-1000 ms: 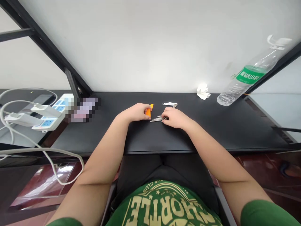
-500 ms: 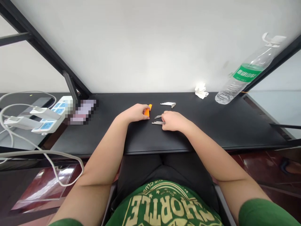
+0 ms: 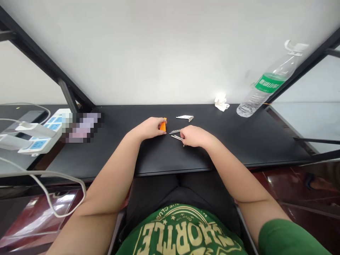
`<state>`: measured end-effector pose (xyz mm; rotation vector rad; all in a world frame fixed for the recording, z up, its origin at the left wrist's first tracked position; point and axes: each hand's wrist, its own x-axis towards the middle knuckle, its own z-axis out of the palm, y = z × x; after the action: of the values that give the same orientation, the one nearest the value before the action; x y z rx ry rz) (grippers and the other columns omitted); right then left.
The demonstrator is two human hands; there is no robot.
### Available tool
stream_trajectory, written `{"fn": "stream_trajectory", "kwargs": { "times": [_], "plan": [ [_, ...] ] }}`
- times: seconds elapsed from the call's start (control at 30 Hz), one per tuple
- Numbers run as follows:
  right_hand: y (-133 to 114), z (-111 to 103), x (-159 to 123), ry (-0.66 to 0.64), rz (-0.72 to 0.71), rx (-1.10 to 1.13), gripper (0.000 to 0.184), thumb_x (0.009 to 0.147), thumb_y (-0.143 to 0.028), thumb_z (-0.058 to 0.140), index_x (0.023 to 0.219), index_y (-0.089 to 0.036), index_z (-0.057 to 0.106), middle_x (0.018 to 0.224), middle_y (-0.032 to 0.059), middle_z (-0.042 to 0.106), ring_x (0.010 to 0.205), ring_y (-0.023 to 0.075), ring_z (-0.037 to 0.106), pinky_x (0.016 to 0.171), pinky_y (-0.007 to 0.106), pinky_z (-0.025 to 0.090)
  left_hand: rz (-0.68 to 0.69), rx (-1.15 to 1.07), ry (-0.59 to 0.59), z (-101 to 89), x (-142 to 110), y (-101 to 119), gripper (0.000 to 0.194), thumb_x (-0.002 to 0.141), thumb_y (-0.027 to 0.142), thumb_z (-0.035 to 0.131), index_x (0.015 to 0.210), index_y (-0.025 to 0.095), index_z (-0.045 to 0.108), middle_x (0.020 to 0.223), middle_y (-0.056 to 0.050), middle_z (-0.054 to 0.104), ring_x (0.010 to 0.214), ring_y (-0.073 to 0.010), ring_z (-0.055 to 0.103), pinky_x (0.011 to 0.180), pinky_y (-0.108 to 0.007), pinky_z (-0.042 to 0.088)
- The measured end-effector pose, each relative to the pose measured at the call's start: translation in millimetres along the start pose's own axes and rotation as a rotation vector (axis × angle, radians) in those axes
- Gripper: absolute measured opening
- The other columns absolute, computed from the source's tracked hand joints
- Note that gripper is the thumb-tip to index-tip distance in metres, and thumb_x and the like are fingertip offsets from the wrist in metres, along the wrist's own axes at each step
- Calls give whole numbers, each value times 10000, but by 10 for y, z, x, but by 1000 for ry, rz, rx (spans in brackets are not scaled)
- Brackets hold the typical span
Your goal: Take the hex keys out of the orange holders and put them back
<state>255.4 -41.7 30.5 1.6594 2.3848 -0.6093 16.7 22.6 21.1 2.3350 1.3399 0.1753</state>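
Landmark = orange piece (image 3: 163, 126), on the black table (image 3: 225, 148), in front of the person. Left hand (image 3: 151, 128) is on its left side, back of hand up, fingers gripping it, thumb side at its near end. Piece is partly covered by the fingers, full shape can't be seen.

Right hand (image 3: 193, 136) is right of the orange piece, low over the table, fingers closed on thin metal rods (image 3: 176, 137). Rods stick out from the fingers toward the orange piece in two small bunches, tips near it but not touching; nearer bunch slants, with a short end showing by the fingertips. Can't tell how many rods are held, or whether some just lie under the hand.

Row of bent metal rods (image 3: 186, 117) lies beyond and right of the orange piece, side by side, not held. Crumpled white tissue (image 3: 221, 102) farther right of it, by the wall; clear bottle (image 3: 265, 86) with green label farther right again. Well left of the orange piece: pixelated item (image 3: 85, 127), then white power strip (image 3: 45, 132) with plugged-in chargers (image 3: 34, 131)
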Motion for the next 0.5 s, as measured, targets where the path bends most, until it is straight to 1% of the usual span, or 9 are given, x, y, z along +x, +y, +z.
{"fn": "stream_trajectory", "kwargs": {
  "times": [0.13,0.23,0.33,0.4,0.5],
  "plan": [
    [2,1,16,-63,17,10,67,801,-227,723,832,-203,670,849,63,730,681,204,626,559,322,356,-14,12,-3,8,7,-5,439,829,382,752,1252,265,736,1027,-33,757,862,-234,695,703,-297,496],
    [44,18,16,-47,4,56,90,782,-222,723,841,-208,656,863,54,725,684,193,614,560,316,350,-7,1,15,25,10,-15,456,820,377,768,1260,263,733,1030,-33,761,864,-235,699,713,-299,500],
    [98,19,-4,-32,-37,109,121,774,-203,732,856,-214,644,928,45,729,717,180,612,578,301,352,2,-11,23,35,19,-26,443,826,358,760,1256,255,732,1035,-32,764,862,-229,700,726,-298,503],
    [112,12,-29,-24,-51,116,130,773,-179,727,858,-215,636,946,42,725,722,174,605,587,296,350,9,-5,27,45,29,-40,436,834,355,752,1257,250,733,1033,-34,764,860,-228,699,724,-296,500],
    [89,8,-77,8,-45,92,122,788,-156,703,840,-213,608,932,43,715,695,170,584,589,295,339,33,18,37,74,43,-70,471,819,377,779,1270,247,737,976,-33,758,832,-231,695,707,-298,494]
  ]
}}
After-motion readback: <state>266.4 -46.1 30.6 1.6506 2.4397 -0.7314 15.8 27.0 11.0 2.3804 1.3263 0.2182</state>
